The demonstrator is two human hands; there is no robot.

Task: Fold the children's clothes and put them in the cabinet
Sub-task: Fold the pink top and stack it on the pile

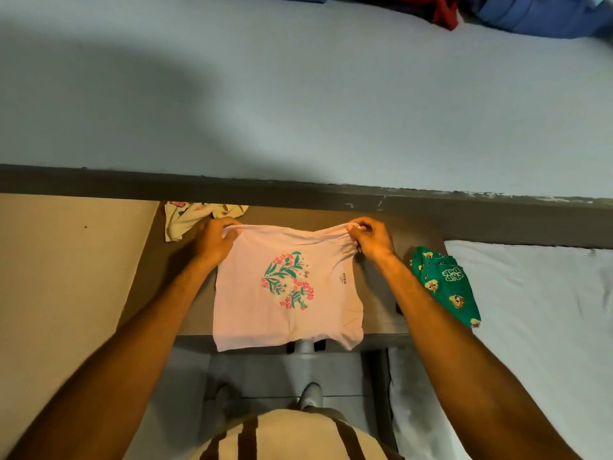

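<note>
Two bare hands hold one small pink T-shirt (288,287) by its top edge. The left hand (214,240) has its fingers curled closed over the left corner of that edge; the right hand (373,239) pinches the right corner between thumb and fingers. The cloth is thin, soft knit, stretched taut between the two grips with fine creases running toward the right hand. The shirt is roughly square, with a short sleeve at its lower right. Its front carries a heart-shaped floral print (288,280) in pink, teal and cream, and a small "max" label print beside it.

The shirt hangs over a dark brown flat surface (381,293), with its lower hem past the near edge.

Other garments:
- A cream printed garment (185,219), crumpled, lies on the same surface just beyond the left hand.
- A green cartoon-print garment (444,283), folded, lies to the right, near the right forearm, overlapping a white fabric surface (537,310).

Red and blue cloth (497,11) lies at the far top edge, on a pale grey-blue surface (298,111).
</note>
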